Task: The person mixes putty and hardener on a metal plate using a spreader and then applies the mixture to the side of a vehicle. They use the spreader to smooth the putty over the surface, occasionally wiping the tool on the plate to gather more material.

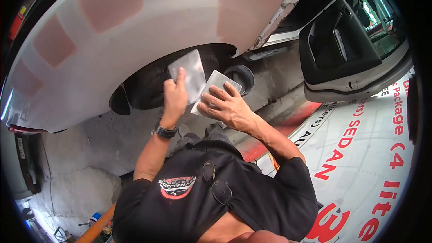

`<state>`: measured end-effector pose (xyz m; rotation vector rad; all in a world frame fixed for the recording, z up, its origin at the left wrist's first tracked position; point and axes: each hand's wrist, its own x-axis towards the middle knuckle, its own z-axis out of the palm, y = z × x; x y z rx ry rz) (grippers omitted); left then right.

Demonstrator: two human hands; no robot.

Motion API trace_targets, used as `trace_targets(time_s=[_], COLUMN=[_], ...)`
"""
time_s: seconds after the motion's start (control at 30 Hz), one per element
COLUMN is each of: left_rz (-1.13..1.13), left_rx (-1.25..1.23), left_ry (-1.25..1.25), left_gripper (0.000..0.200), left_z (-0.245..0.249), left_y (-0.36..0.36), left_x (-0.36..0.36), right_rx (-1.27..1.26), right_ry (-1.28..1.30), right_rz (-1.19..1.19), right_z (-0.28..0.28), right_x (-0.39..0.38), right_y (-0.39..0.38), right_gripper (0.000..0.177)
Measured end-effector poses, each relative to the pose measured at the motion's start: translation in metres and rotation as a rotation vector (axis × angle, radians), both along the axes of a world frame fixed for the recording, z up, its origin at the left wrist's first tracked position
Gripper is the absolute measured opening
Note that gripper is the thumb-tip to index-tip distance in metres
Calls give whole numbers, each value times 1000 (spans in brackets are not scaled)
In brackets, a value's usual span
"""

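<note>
My left hand point(176, 96) grips a flat, pale grey putty board point(191, 73), with the thumb lying across its face. A small pinkish smear shows near the board's right edge. Fingers spread over the top, my right hand point(228, 108) holds a thin, whitish rectangular putty spreader point(217, 79). The spreader's left edge is right at the board's lower right side. Both hands are in front of the wheel arch of a white car point(175, 15), whose panel carries several dull pink patches point(111, 1).
A dark bucket point(249, 80) stands on the concrete floor beside the tyre point(150, 83). To the right, a car door point(342, 49) hangs open above a white banner point(360, 153) with red lettering. An orange pole point(96, 226) and assorted items lie at the lower left.
</note>
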<state>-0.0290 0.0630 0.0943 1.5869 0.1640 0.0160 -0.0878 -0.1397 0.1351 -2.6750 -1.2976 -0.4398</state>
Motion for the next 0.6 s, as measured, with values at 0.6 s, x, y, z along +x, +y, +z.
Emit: trace_targets(time_s=[0.6], left_rz=[-255], left_rx=[-1043], left_ry=[264], left_gripper=[50], left_z=[6], left_y=[-18], left_x=[-26], right_rx=[530], right_ry=[101], right_rz=[-72], right_z=[-9], right_x=[9], right_y=[-7], right_gripper=[61])
